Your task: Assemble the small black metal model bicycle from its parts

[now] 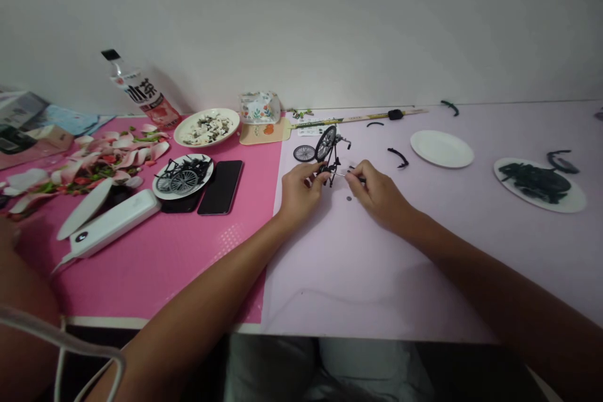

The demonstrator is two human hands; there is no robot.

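My left hand (pixel 301 191) is closed around the lower part of a small black model bicycle (pixel 333 157), which stands tilted with one spoked wheel (pixel 325 143) fitted at its upper end. From the right, my right hand (pixel 374 191) pinches a small screwdriver (pixel 343 174); its thin silver shaft reaches the bicycle's frame. Fingers hide most of the handle and the exact point of contact. A loose spoked wheel (pixel 304 153) lies just behind my left hand. Near my right fingertips a tiny dark round part (pixel 349 198) rests on the pale mat.
Left, on the pink mat, are a plate of black bicycle parts (pixel 206 166), a phone (pixel 220 187), a white device (pixel 115 221), petals (pixel 108 160) and a bottle (pixel 146 97). Rightward lie a white plate (pixel 441 148), a plate with dark pieces (pixel 577 198) and curved black parts (pixel 399 157).
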